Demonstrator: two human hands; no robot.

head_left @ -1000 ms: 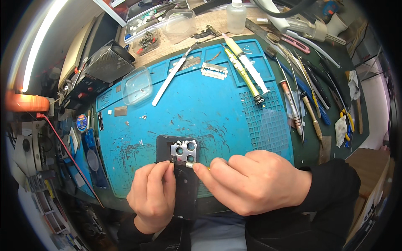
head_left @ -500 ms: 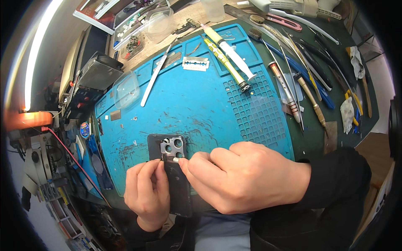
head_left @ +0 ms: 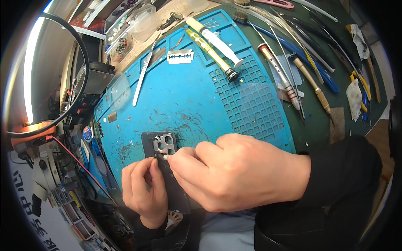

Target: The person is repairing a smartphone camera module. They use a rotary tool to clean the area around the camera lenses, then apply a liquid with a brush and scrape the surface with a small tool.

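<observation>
A dark, phone-shaped panel lies lengthwise between my hands, over the near edge of the blue mat. Near its far end sits a silvery camera plate with three round openings. My left hand is closed in a pinch at the panel's left edge, just below the plate; what lies between the fingertips is too small to make out. My right hand is closed too, curled over the panel's right side. A small silvery-white tip sticks out from its fingertips beside the plate; the rest is hidden by the fingers.
The blue work mat holds a scalpel, a razor blade, a syringe and a yellow-green pen-like tool. Brushes, tweezers and a wooden-handled pick lie to the right. A clear plastic box stands left.
My view has shifted, so the mat and tools sit further left and up. A thin dark ring has come into sight at the upper left. Both hands keep their pinches beside the camera plate.
</observation>
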